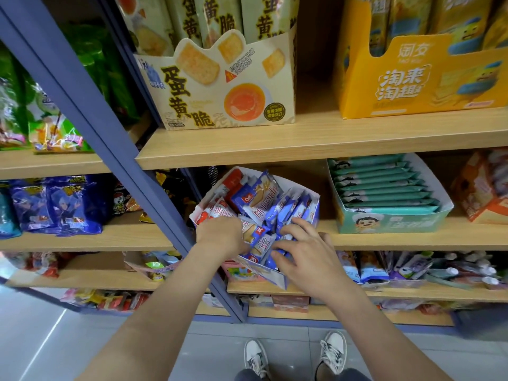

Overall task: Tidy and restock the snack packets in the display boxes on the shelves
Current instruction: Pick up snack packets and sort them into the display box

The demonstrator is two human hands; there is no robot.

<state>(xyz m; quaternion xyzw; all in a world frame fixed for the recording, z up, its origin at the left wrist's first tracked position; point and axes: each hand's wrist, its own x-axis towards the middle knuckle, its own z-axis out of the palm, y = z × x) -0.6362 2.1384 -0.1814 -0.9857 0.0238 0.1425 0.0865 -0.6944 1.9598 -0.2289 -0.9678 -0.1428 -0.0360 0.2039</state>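
- Packets (pixel 257 209) in blue and white lay jumbled in an open display box (pixel 276 279), which sat tilted at the front edge of the middle shelf (pixel 398 237), just right of a blue upright (pixel 132 171).
- Left hand (pixel 220 236) reached into the box's left side; its fingertips were buried among the packets, so its grip could not be told.
- Right hand (pixel 301 253) lay on the packets, fingers spread wide and slightly bent.
- Teal box (pixel 390 225) stood beside it.

Shelf board (pixel 316 144) overhangs display box (pixel 315 207); gap before teal box (pixel 390 224).
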